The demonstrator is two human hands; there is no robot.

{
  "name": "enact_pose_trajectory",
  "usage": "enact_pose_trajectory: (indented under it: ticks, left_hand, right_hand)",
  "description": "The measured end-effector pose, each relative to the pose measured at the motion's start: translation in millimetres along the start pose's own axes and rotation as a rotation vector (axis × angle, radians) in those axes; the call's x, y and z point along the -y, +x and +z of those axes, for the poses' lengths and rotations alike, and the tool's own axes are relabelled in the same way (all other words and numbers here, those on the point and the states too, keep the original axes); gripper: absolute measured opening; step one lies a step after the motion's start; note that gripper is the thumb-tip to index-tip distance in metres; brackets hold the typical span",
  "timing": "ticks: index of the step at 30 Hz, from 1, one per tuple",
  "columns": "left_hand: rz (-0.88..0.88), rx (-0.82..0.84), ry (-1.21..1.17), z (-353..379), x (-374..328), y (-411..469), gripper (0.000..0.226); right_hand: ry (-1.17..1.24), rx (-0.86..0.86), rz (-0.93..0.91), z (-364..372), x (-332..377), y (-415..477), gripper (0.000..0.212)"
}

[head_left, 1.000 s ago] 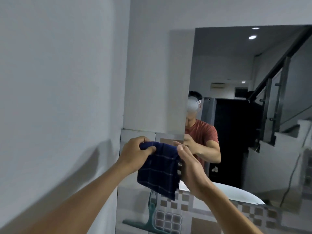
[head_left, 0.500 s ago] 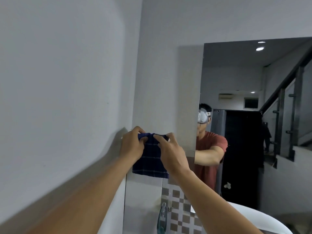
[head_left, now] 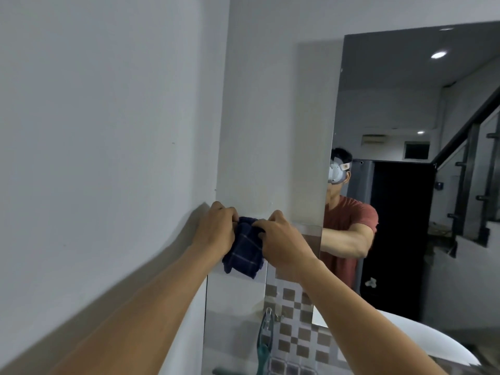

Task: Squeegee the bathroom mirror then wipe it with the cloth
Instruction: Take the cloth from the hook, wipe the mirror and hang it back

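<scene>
A dark blue checked cloth [head_left: 244, 251] hangs bunched between my two hands, held up against the white wall just left of the mirror [head_left: 392, 117]. My left hand [head_left: 216, 230] grips its upper left corner and my right hand [head_left: 281, 239] grips its upper right part. The mirror fills the right side and reflects a person in a red shirt. A teal squeegee [head_left: 263, 345] stands upright low in the middle, below my hands, its blade out of view.
A white side wall [head_left: 108, 131] runs close along the left. Grey and brown checked tiles [head_left: 295, 334] cover the wall under the mirror. A white basin rim [head_left: 422, 339] curves at the lower right. The mirror reflects a staircase rail and a dark doorway.
Both hands have come closer together, bunching the cloth from a spread sheet into a crumpled wad. The view has tilted up, so the squeegee and basin sit lower in the frame.
</scene>
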State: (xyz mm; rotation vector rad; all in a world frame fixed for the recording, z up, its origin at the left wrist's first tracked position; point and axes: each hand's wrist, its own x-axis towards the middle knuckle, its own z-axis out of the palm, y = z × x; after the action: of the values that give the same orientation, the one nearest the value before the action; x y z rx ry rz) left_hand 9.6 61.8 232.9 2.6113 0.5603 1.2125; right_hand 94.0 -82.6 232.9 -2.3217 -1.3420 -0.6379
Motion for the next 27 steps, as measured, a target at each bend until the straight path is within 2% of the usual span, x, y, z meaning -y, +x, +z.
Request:
enact_pose_trajectory:
  ticks: [3, 6, 10, 15, 20, 27]
  left_hand:
    - [0.013, 0.074, 0.091, -3.3, 0.1, -7.8, 0.028]
    - [0.063, 0.039, 0.254, -10.1, -1.3, -16.3, 0.039]
    - [0.037, 0.115, 0.194, -12.9, -1.1, -26.8, 0.035]
    - [0.028, 0.189, 0.176, -13.3, 5.2, -31.8, 0.035]
    - [0.049, 0.109, 0.002, -7.0, 7.2, -40.8, 0.043]
    - [0.037, 0.062, -0.142, 4.6, 11.8, -45.5, 0.044]
  right_hand:
    - [-0.026, 0.011, -0.021, -5.9, 0.7, -5.5, 0.033]
    - [-0.111, 0.005, -0.109, -6.9, -0.9, -8.4, 0.041]
    - [-0.106, 0.074, -0.135, -3.3, -6.7, -10.2, 0.044]
    - [-0.029, 0.088, -0.116, -3.2, -8.8, -8.9, 0.032]
    - [0.070, 0.063, -0.112, -3.5, -12.7, -10.0, 0.060]
    - [0.148, 0.031, -0.105, 3.2, -17.6, -10.8, 0.060]
